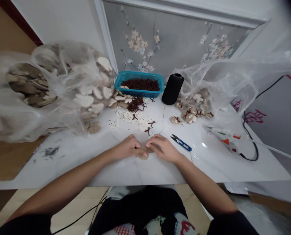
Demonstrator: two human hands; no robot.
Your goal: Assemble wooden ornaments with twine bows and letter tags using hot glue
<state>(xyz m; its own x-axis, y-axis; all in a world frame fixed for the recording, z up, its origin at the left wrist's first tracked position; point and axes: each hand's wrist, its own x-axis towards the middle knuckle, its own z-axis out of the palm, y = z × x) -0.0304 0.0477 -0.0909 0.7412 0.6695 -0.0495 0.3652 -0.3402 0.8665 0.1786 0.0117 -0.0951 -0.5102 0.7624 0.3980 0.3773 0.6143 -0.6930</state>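
Note:
Close to the table's front edge, my left hand (128, 147) pinches a small tan felt piece (143, 156) between thumb and fingers. My right hand (163, 148) grips the same piece from the other side, its fingers closed and partly covering it. A thin dark thread (163, 121) runs from near a black thread cone (172, 89) down toward my right hand. Just right of that hand lie blue thread snips (181, 142). Beyond my hands are dark brown bows (148, 130) and a scatter of small white tags (135, 119).
A blue basket (118, 85) full of brown bows stands at the back. Plastic bags (69, 75) of felt cutouts fill the left. Pieces with bows and tags (190, 116) lie by another bag (223, 76). A glue gun (230, 142) and cord lie right; thread scraps (51, 151) lie left.

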